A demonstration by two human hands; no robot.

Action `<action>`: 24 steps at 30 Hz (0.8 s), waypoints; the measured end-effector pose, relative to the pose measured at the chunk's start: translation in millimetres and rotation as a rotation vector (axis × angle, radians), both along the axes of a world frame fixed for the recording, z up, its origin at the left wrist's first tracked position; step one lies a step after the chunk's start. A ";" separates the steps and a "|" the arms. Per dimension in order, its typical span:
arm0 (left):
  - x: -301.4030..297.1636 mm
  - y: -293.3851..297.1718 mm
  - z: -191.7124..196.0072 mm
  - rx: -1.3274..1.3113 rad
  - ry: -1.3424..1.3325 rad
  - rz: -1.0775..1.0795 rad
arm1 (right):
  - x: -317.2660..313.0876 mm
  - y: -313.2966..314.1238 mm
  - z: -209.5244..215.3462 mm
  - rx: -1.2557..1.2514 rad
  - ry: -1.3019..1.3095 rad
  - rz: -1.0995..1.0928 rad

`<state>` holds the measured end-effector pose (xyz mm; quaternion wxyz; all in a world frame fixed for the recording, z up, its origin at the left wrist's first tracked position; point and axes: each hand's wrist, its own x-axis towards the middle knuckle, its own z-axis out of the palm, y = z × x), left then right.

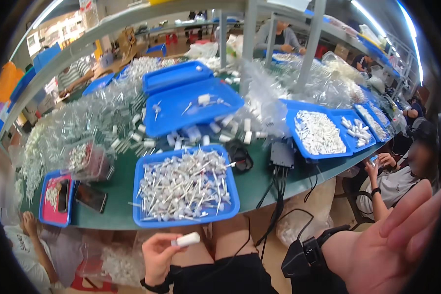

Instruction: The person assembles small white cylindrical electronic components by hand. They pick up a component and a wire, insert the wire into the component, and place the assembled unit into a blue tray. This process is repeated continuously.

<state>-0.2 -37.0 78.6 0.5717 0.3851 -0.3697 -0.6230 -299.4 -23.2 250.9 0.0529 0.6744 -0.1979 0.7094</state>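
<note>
My left hand [157, 257] pinches a short white plastic cylinder [187, 239] between thumb and fingers, over my lap just below the table edge. My right hand [392, 240] is raised at the far right, large and close, with its palm showing and fingers stretched out; I see nothing in it. A dark strap with a black device [311, 252] sits on that wrist. In front of me a blue tray [138, 196] is heaped with small white stick-like parts with wider ends [186, 183].
Behind are a blue tray [166, 120] with a few parts and blue trays of white pieces [318, 132]. Clear tubes [83, 108] pile at left, near a phone [90, 197]. Black cables [279, 196] hang over the front edge. Co-workers sit at both sides [392, 188].
</note>
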 end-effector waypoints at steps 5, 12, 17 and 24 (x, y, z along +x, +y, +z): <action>-13.2 -15.4 8.3 -0.061 0.074 -0.078 | 19.5 -9.2 -23.7 0.075 -0.054 -0.071; -25.8 -29.5 12.6 -0.096 -0.129 -0.162 | 73.2 -42.6 -143.7 1.418 -0.075 0.666; -38.6 -50.2 10.2 -0.056 -0.066 -0.205 | 70.3 -58.9 -147.1 1.410 -0.069 0.619; -20.7 -57.2 10.7 -0.070 -0.044 -0.109 | 91.1 -67.6 -135.3 1.256 0.225 0.388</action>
